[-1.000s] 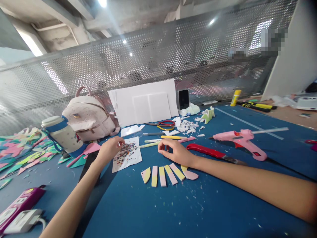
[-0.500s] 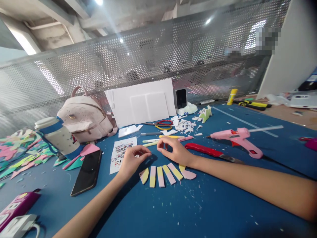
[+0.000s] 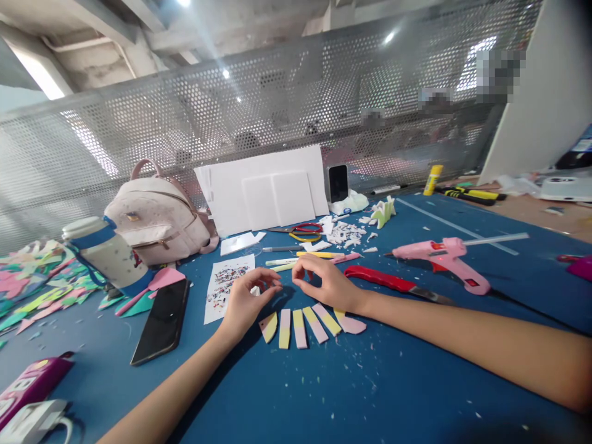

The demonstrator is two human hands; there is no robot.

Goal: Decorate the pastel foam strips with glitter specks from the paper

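Note:
In the middle of the blue table my left hand [image 3: 247, 299] and my right hand [image 3: 326, 283] face each other with a small gap between them. Both have curled fingers, with thumb and fingertips drawn close in a pinch. Anything in either pinch is too small to make out. Just below them, several pink-and-yellow foam strips [image 3: 300, 328] lie fanned in an arc, with a rounded piece [image 3: 268, 327] at the left end and another [image 3: 351, 324] at the right. A white card [image 3: 213, 308] dotted with tiny coloured bits lies beside my left hand.
A red-handled knife [image 3: 382, 279] and a pink glue gun [image 3: 432, 251] lie right. Scissors [image 3: 305, 232], pens [image 3: 319, 254] and white scraps [image 3: 345, 233] are behind. Left are a phone [image 3: 161, 324], bottle [image 3: 106, 253], backpack [image 3: 155, 216] and foam offcuts [image 3: 41, 283].
The fingers of my left hand have spread apart slightly near the thumb. My right hand has barely moved, and the foam strips lie as before.

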